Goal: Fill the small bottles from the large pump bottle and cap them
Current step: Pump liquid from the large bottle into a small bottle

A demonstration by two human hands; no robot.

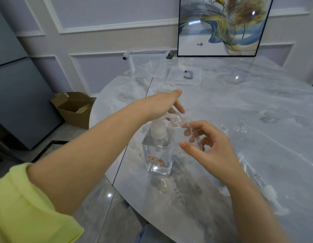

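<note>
On the marble table (222, 106), a small bottle is held up to the pump bottle's spout.

Left hand (162, 106) lies over the white pump head of the square pump bottle (158, 155), fingers mostly straight, gripping nothing. Right hand (211, 148) has its grip curled round a clear small bottle (192, 132), tilted, its mouth touching the spout. More small clear bottles (239, 128) stand just beyond; a clear bin (147, 62) sits at the far edge.
</note>
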